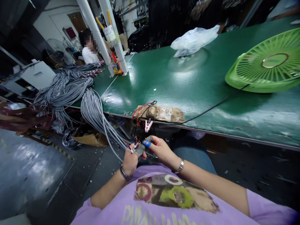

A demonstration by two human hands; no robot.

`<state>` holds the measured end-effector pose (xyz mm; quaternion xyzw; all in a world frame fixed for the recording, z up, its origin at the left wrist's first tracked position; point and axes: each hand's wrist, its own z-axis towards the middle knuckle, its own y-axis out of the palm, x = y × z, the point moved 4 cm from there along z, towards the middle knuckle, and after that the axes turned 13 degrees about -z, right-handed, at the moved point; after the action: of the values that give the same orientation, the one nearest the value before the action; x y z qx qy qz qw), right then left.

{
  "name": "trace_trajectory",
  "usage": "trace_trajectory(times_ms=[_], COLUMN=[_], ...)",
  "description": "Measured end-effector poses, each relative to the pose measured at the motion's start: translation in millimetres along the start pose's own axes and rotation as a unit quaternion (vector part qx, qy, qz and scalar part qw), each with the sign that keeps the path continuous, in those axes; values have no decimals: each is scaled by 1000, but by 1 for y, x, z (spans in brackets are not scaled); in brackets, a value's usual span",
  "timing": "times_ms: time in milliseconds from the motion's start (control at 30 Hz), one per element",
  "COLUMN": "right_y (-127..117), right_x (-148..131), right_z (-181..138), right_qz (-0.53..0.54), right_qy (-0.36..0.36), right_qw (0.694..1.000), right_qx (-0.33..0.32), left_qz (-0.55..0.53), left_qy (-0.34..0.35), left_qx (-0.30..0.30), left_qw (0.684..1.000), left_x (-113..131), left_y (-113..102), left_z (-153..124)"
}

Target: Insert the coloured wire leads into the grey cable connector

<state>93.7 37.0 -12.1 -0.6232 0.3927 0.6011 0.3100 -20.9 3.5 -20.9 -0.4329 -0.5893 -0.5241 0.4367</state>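
My left hand [130, 160] is closed around the ends of several grey cables, where thin coloured wires [136, 144] fan out above the fingers. Close beside it, my right hand [162, 151] is pinched shut, with blue tape on the thumb and a greyish wrap on a finger. What lies between those fingertips is too small to make out. From the left hand, a thick bundle of grey cables [93, 107] runs up and left onto the bench. A pink clip [148, 125] hangs at the bench edge just above my hands.
On the green bench [145, 78] lie a taped wooden board [167, 114] with red and black leads, a white plastic bag [194, 40] and a green fan [264, 62] with a black cord. White posts [117, 40] stand behind. A person [90, 50] sits at the far left.
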Motion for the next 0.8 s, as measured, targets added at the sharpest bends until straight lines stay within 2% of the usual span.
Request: trace_trajectory(times_ms=[100, 167, 233, 467, 800], right_y=[0, -1, -3, 6, 4], right_x=[4, 7, 8, 1, 2], right_z=[0, 0, 1, 1, 2], right_qz=[6, -10, -28, 31, 22], right_qy=[12, 17, 19, 25, 35], right_qw=[1000, 999, 998, 999, 997], right_qx=[7, 27, 52, 22, 58], left_qz=[19, 33, 31, -71, -88], left_qy=[-29, -61, -78, -4, 3], left_qx=[-31, -69, -80, 47, 91], left_qw=[999, 995, 993, 996, 992], left_x=[-1, -1, 0, -4, -2], left_y=[-1, 0, 0, -3, -3], left_z=[0, 0, -1, -1, -1])
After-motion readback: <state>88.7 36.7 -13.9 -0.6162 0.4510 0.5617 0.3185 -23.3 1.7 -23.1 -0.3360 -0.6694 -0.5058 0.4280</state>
